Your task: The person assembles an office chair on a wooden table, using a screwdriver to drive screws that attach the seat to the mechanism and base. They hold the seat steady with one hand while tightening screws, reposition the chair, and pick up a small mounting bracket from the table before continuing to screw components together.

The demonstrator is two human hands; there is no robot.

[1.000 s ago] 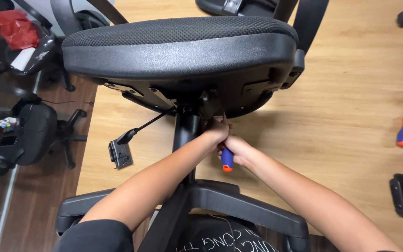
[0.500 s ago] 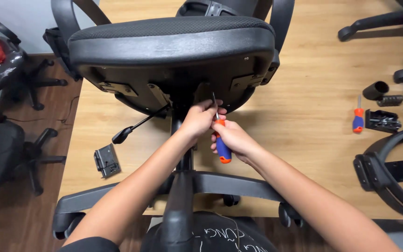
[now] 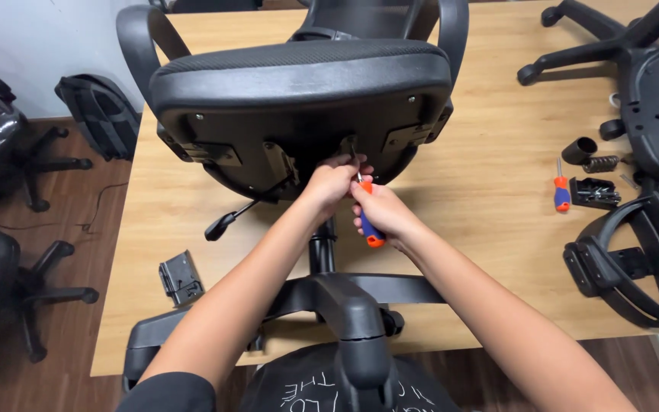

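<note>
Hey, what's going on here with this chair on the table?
A person has a black office chair lying tipped on a wooden table, its underside facing them. The right hand holds an orange-and-blue screwdriver with its tip at the mechanism under the seat, and the left hand steadies it there. A second screwdriver, small black parts and another chair's pieces lie to the right.

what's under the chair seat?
Under the chair seat: metal brackets, lever, gas column. Left hand and right hand with screwdriver cover the screw.
</note>
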